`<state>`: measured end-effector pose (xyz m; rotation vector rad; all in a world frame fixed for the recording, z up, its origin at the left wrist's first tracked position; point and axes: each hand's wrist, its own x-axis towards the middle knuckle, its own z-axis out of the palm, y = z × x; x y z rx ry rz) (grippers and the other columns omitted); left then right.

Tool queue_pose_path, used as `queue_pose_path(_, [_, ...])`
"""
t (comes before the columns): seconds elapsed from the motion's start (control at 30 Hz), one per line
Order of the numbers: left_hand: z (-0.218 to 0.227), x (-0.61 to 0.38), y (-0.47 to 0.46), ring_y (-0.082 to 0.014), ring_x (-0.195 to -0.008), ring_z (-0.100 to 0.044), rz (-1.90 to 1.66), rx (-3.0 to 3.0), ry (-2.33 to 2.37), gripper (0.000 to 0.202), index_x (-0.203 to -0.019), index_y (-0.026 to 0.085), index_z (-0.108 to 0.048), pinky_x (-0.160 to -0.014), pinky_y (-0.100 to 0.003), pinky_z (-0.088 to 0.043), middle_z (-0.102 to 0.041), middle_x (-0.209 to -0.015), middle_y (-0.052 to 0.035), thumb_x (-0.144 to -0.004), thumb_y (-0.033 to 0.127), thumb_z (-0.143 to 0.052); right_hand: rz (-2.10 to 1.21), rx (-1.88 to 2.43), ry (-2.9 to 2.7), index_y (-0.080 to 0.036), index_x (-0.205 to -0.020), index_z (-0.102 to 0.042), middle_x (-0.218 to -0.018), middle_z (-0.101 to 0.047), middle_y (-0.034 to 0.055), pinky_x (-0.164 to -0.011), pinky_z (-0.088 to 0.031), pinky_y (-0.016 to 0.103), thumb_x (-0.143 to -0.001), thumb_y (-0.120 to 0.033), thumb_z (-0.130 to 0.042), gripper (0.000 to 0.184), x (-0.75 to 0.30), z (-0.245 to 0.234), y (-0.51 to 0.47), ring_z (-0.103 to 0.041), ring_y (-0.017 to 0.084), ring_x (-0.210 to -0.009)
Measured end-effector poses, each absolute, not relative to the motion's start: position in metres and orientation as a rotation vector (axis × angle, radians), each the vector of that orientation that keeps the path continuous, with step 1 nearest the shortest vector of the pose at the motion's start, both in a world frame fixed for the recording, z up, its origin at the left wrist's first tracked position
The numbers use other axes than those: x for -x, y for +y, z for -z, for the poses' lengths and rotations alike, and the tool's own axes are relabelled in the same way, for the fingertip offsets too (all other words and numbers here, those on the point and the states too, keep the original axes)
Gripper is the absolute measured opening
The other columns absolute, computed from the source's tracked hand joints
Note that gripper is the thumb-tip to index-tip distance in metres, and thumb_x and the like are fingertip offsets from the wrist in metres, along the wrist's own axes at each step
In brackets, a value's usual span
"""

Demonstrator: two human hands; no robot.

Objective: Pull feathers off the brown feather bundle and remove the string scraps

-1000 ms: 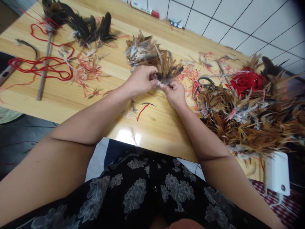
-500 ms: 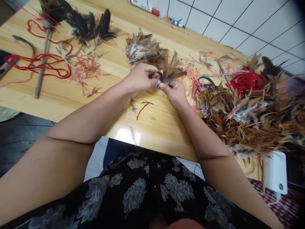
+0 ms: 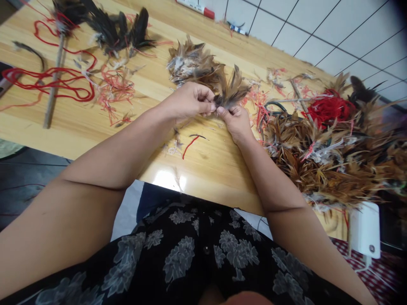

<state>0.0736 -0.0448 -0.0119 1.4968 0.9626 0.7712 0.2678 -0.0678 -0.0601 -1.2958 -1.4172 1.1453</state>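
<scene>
There are two hands (image 3: 197,101), two sticks (image 3: 58,63) and one red-capped marker (image 3: 196,6).

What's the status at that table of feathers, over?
Left hand and right hand close together, pinching brown feather tuft at its base. Larger feather clump just beyond. Short red thread on table, nearer the body.

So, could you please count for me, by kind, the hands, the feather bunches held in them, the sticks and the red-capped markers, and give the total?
Hands: 2 (left hand, right hand)
Held feather bunch: 1
Sticks: 2 (left stick, right stick)
Red-capped marker: 1
Total: 6
</scene>
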Motion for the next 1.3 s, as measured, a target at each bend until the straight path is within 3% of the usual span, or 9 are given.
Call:
queue_pose_path(0.2, [0.002,-0.060,-0.037,-0.0125,-0.071,-0.063,-0.805,-1.592,1.142,0.022,-0.084,0.013,-0.074,-0.085,-0.034,-0.053,-0.071,-0.078,-0.0014,-0.102,0.002,-0.072,-1.140,1.295,-1.396,-0.023,-0.077,-0.064,-0.080,-0.063,0.0007,-0.083,-0.054,0.031,-0.097,-0.071,-0.085,0.057,-0.273,0.056,-0.068,-0.064,0.017,-0.089])
queue_pose_path(0.4, [0.004,-0.040,-0.026,-0.0199,-0.085,-0.053,-0.833,-1.870,1.420,0.015,-0.092,0.024,-0.079,-0.101,-0.035,-0.049,-0.062,-0.067,0.0043,-0.091,0.013,-0.089,-1.146,1.296,-1.368,-0.024,-0.078,-0.061,-0.076,-0.058,-0.0006,-0.079,-0.053,0.029,-0.095,-0.076,-0.085,0.060,-0.275,0.054,-0.069,-0.063,0.017,-0.087])
queue_pose_path(0.53, [-0.001,-0.050,-0.034,-0.0195,-0.082,-0.060,-0.823,-1.837,1.360,0.018,-0.104,0.023,-0.085,-0.093,-0.035,-0.050,-0.068,-0.078,0.0024,-0.090,0.010,-0.084,-1.180,1.260,-1.397,-0.023,-0.077,-0.062,-0.076,-0.060,-0.0008,-0.079,-0.052,0.030,-0.091,-0.081,-0.085,0.064,-0.275,0.057,-0.069,-0.060,0.015,-0.083])
queue_pose_path(0.63, [0.001,-0.066,-0.043,-0.0183,-0.077,-0.068,-0.753,-1.662,1.164,0.008,-0.091,0.019,-0.081,-0.081,-0.032,-0.052,-0.072,-0.078,-0.0005,-0.090,0.016,-0.088,-1.179,1.245,-1.444,-0.023,-0.077,-0.065,-0.079,-0.066,0.0000,-0.080,-0.052,0.031,-0.085,-0.087,-0.087,0.068,-0.276,0.062,-0.067,-0.059,0.016,-0.082])
queue_pose_path(0.73, [0.006,-0.078,-0.049,-0.0158,-0.070,-0.068,-0.740,-1.502,1.102,0.021,-0.080,0.017,-0.073,-0.075,-0.029,-0.055,-0.068,-0.070,0.0002,-0.089,0.014,-0.092,-1.137,1.260,-1.499,-0.023,-0.076,-0.067,-0.080,-0.069,0.0010,-0.081,-0.052,0.032,-0.082,-0.091,-0.086,0.071,-0.277,0.068,-0.063,-0.060,0.017,-0.083])
queue_pose_path(1.03, [0.013,-0.080,-0.049,-0.0140,-0.063,-0.065,-0.770,-1.355,1.032,0.029,-0.076,0.017,-0.066,-0.069,-0.028,-0.055,-0.069,-0.068,-0.0001,-0.090,0.008,-0.089,-1.024,1.290,-1.770,-0.021,-0.074,-0.073,-0.079,-0.075,0.0041,-0.085,-0.053,0.035,-0.093,-0.078,-0.085,0.061,-0.279,0.065,-0.064,-0.067,0.020,-0.083])
queue_pose_path(1.17, [0.020,-0.076,-0.044,-0.0152,-0.066,-0.063,-0.746,-1.376,0.955,0.034,-0.075,0.020,-0.066,-0.073,-0.031,-0.054,-0.065,-0.066,0.0017,-0.086,0.013,-0.097,-1.026,1.272,-1.855,-0.020,-0.075,-0.074,-0.081,-0.077,0.0045,-0.085,-0.053,0.034,-0.100,-0.069,-0.081,0.055,-0.281,0.061,-0.065,-0.067,0.019,-0.082])
queue_pose_path(1.3, [0.027,-0.071,-0.037,-0.0149,-0.067,-0.056,-0.715,-1.399,0.818,0.034,-0.074,0.023,-0.068,-0.073,-0.033,-0.050,-0.066,-0.066,0.0015,-0.083,0.023,-0.101,-1.049,1.238,-1.917,-0.020,-0.074,-0.074,-0.084,-0.079,0.0053,-0.086,-0.054,0.033,-0.098,-0.075,-0.080,0.060,-0.282,0.061,-0.064,-0.069,0.019,-0.085])
